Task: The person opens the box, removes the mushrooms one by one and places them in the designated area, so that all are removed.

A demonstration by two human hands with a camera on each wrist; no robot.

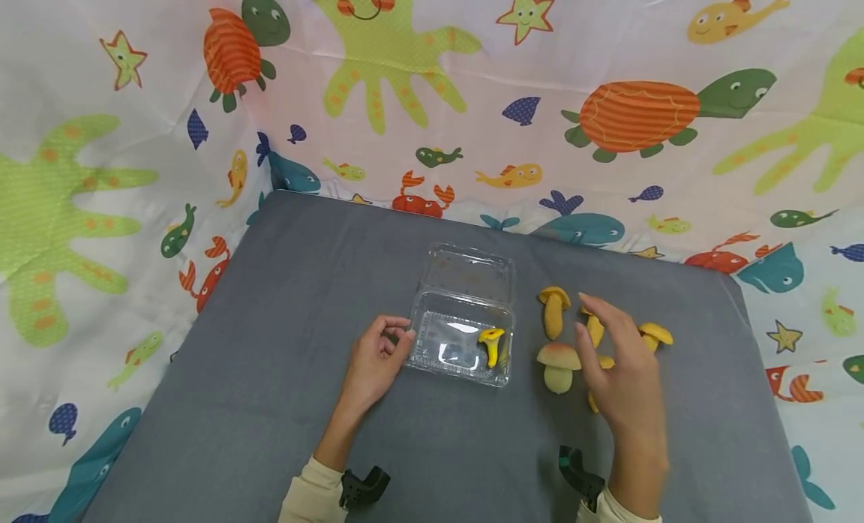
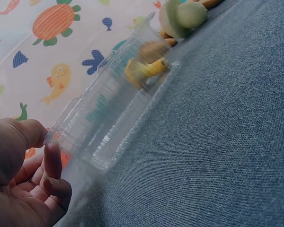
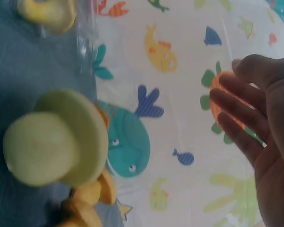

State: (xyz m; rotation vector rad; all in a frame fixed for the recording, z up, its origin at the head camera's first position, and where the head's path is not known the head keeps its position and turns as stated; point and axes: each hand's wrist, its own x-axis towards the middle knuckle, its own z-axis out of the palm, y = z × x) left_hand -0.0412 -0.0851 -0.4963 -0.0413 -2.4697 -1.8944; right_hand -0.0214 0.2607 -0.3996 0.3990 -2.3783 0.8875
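Note:
My left hand [image 1: 379, 362] pinches the left rim of a clear plastic clamshell box [image 1: 432, 350], its lid [image 1: 470, 274] folded back behind it. In the left wrist view, thumb and index finger meet on the rim. Inside the box, at its right end, lies a yellow toy chanterelle mushroom [image 1: 492, 346]. My right hand [image 1: 624, 380] hovers above the loose toy mushrooms with its fingers apart, holding nothing. Below it are a mushroom with an orange-pink cap and pale green stem [image 1: 558, 368], a brown-yellow mushroom [image 1: 553, 313] and another yellow mushroom [image 1: 655, 335]; the hand partly hides others.
A grey cloth [image 1: 270, 373] covers the table. Behind and along both sides hangs a white curtain [image 1: 432, 163] printed with sea animals. Each wrist wears a black strap mount, such as the left wrist mount [image 1: 363, 488].

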